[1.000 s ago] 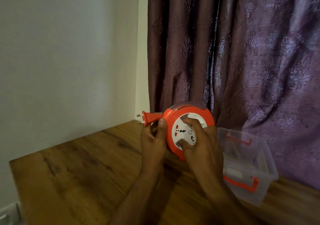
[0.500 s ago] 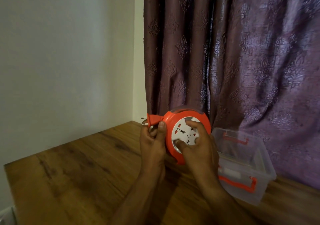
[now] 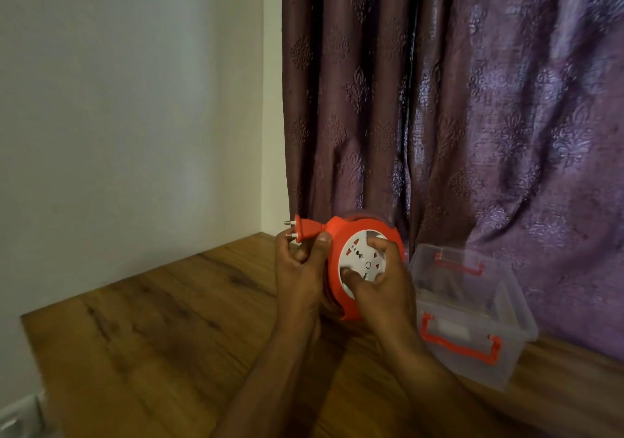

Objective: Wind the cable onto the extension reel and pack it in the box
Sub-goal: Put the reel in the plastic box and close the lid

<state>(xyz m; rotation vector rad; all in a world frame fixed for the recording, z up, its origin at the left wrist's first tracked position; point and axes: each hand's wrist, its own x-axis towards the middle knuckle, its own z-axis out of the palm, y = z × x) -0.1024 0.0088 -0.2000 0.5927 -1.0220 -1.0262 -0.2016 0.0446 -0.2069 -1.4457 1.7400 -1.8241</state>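
Purple patterned curtain hangs behind a wooden table, with a pale wall to the left. Both hands hold an orange reel upright above the table, its white socket face turned toward the camera. The left hand grips the reel's left edge, thumb pressed at the base of the orange plug, which sticks out to the left with two metal pins showing. The right hand is closed on the white face, thumb and fingertips pinching it from below and above. Loose cable does not show outside the reel; any wound inside seems hidden by the rim and the hands, though the dim light makes this hard to judge. Just right of the reel, a clear plastic box with orange handles stands on the table, open at the top, near the curtain. A white object, too blurred to identify, sits at the lower left corner.
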